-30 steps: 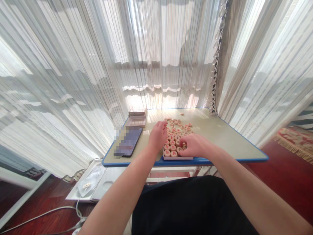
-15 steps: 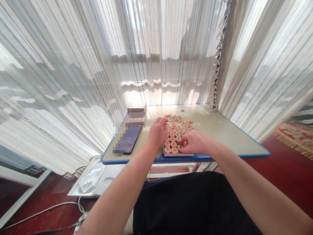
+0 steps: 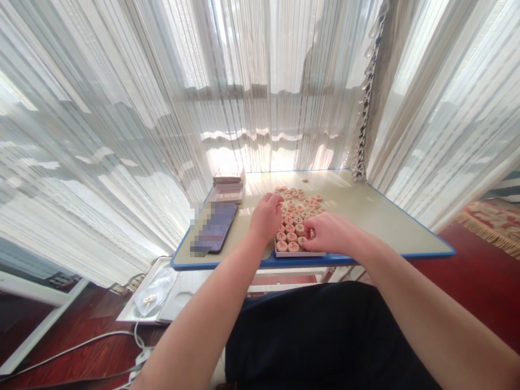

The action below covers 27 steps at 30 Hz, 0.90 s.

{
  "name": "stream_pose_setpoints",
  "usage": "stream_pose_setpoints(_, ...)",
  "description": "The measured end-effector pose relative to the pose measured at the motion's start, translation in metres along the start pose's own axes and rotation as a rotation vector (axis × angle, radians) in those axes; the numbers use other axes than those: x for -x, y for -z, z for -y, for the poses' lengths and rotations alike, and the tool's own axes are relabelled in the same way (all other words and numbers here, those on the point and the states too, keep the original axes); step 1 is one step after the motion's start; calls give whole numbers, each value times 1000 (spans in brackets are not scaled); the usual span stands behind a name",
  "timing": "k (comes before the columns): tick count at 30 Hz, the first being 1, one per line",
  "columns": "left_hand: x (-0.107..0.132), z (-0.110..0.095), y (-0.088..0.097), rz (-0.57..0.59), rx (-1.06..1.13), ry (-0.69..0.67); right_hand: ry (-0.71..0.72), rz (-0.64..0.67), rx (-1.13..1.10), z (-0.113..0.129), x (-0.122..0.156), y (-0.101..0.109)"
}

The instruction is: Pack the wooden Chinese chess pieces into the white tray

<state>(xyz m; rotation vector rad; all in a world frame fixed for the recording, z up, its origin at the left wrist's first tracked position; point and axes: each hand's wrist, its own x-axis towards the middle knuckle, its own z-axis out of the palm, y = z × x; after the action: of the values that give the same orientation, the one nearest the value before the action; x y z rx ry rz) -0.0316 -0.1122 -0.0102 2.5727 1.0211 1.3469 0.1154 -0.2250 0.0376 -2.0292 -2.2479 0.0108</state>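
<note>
Round wooden Chinese chess pieces (image 3: 291, 236) with red and dark characters sit in rows in a shallow box (image 3: 300, 254) at the table's near edge. Bent over the box's right side is my right hand (image 3: 335, 233), its thumb and fingers curled around a piece among the near rows; the fingers partly hide that piece. Along the left side of the box lies my left hand (image 3: 266, 215). Its fingers are curled toward the pieces, and whatever they grip is hidden. More loose pieces (image 3: 293, 193) lie on the table beyond the box.
The pale table (image 3: 385, 222) has a blue rim. Left of my hands lies a dark phone (image 3: 221, 225), partly pixelated. An open shallow box (image 3: 228, 193) stands at the back left. One lone piece (image 3: 304, 180) rests near the far edge. Sheer curtains (image 3: 252, 108) hang behind.
The view has shifted slightly, so the table appears a little further right and higher. Both hands stay at the box, with only small finger movement.
</note>
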Motion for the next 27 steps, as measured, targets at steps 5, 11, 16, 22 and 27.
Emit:
stream_pose_setpoints(5, 0, -1, 1, 9, 18, -4, -2, 3, 14, 2, -4, 3)
stream_pose_setpoints(11, 0, 0, 1, -2, 23, 2, 12, -33, -3, 0, -5, 5)
stream_pose_setpoints(16, 0, 0, 1, -7, 18, -9, 34, -159, -69, -11, -11, 2)
stream_pose_setpoints(22, -1, 0, 3, -16, 20, 14, 63, -95, -83, -17, -22, -4)
stream_pose_setpoints(27, -1, 1, 3, -25, 18, 12, 29, -77, -70, -16, -26, -3)
